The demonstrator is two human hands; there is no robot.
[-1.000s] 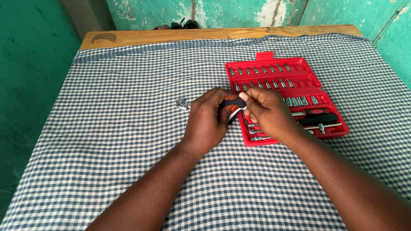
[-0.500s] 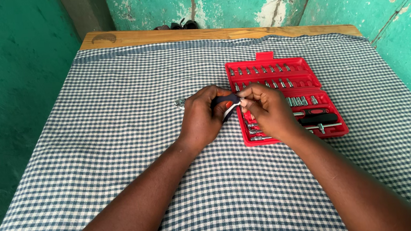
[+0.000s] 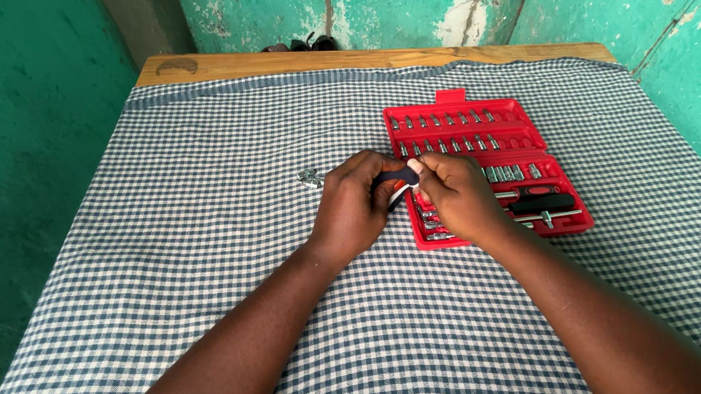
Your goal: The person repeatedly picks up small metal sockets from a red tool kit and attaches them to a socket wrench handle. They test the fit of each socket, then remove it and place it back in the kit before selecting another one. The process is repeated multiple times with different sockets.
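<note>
My left hand (image 3: pixel 357 209) and my right hand (image 3: pixel 456 196) meet over the checked cloth, both closed on a small hand tool (image 3: pixel 397 178) with a dark blue, white and orange handle. Most of the tool is hidden by my fingers. Just right of my hands lies an open red tool case (image 3: pixel 523 135) with rows of metal bits and sockets and a black-handled driver (image 3: pixel 544 203). My right hand covers the case's near left corner. A small cluster of metal pieces (image 3: pixel 310 178) lies on the cloth left of my left hand.
The table (image 3: pixel 271 61) is wooden, covered by a blue and white checked cloth (image 3: pixel 185 237). Green painted walls stand behind and at both sides. Some dark objects (image 3: pixel 303 45) sit past the far table edge.
My hands have stayed in the same place on the tool. Only the fingers have shifted slightly around it.
</note>
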